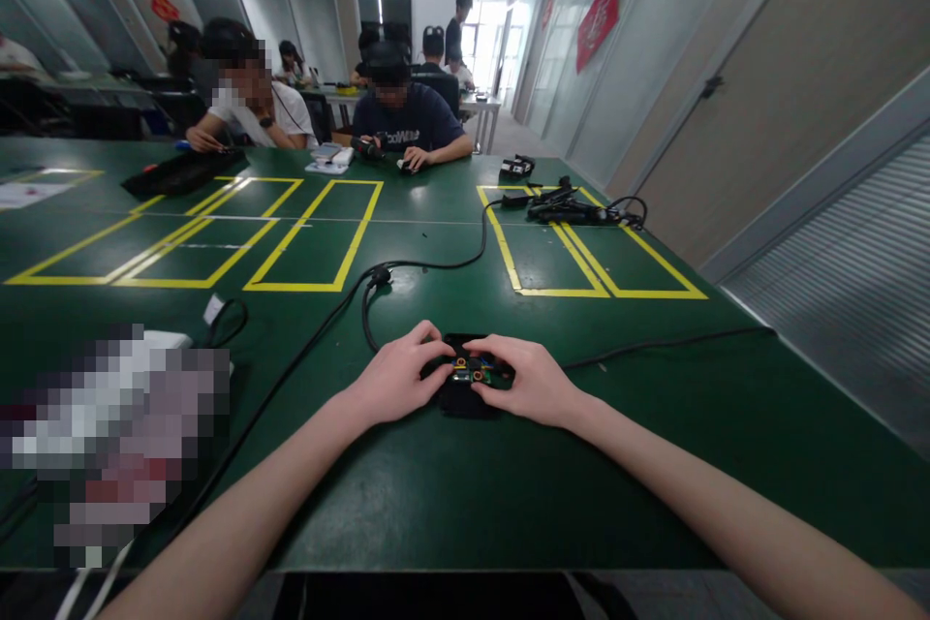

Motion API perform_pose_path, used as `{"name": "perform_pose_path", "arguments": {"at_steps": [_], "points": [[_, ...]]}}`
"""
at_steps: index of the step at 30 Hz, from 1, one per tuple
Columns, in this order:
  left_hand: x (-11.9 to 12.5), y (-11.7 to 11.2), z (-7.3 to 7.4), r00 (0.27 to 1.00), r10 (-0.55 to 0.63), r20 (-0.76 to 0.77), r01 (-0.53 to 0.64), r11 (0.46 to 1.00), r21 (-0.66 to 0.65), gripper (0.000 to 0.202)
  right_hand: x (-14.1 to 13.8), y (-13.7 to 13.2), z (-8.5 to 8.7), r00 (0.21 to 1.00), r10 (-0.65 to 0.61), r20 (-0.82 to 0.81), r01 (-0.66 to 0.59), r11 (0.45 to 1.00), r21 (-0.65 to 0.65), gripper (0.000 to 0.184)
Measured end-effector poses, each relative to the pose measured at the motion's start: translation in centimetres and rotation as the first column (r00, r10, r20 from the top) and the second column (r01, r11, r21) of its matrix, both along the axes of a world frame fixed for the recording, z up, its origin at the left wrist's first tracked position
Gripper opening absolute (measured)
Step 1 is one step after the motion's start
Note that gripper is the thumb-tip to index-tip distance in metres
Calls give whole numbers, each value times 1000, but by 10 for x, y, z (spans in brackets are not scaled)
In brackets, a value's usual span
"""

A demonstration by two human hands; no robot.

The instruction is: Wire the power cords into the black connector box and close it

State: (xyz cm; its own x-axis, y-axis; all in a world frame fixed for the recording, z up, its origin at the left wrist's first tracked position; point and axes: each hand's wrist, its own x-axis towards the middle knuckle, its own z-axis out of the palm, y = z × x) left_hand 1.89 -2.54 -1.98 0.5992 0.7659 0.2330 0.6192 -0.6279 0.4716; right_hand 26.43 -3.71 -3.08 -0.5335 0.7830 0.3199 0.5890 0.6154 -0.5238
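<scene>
A small circuit board (463, 375) with copper-coloured coils lies between my two hands, at the middle of the green table. Under and around it shows a black plastic casing (469, 404), its lower part flat on the tabletop. My left hand (399, 371) pinches the board's left edge between thumb and fingers. From the right, my right hand (534, 381) holds the opposite edge in the same way, curled fingers above and thumb below. The fingers hide the board's sides, and I cannot tell whether it sits inside the casing or just above it.
A black cable (436, 264) with a plug crosses the green table (407, 513). Yellow tape (294, 287) marks rectangles farther back. Bundled black cables (571, 205) lie at the far right. A blurred-out pile (138, 436) is on the left. Two people sit opposite, working with their hands.
</scene>
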Motion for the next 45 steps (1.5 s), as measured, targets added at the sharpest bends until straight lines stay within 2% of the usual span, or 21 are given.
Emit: {"name": "perform_pose_path", "arguments": {"at_steps": [8, 13, 17, 22, 29, 35, 45], "points": [[0, 2, 3, 996, 26, -91, -31, 998, -49, 28, -4, 3, -9, 996, -72, -46, 75, 996, 56, 38], [-1, 5, 1, 995, 42, -87, -44, 999, -24, 30, 0, 4, 0, 997, -54, -63, 58, 996, 71, 31], [-2, 6, 1, 993, 53, -101, -54, 999, -4, 29, 12, 6, 8, 1000, -13, -12, 13, 999, 37, 40], [-3, 5, 5, 997, 45, -61, -47, 998, -36, 27, 20, 7, 10, 999, 33, -8, -33, 999, 11, 49], [-14, 11, 11, 998, 32, -47, -35, 997, -71, 41, 22, 9, 11, 999, -6, 53, 6, 1000, 7, 54], [-22, 15, 10, 999, 6, -42, -10, 995, -94, 40, 24, 10, 6, 999, 17, 40, -18, 1000, 24, 52], [-19, 12, 6, 999, -4, -54, 0, 996, -84, 45, 22, 16, -7, 996, 86, 28, -87, 996, 29, 62]]}}
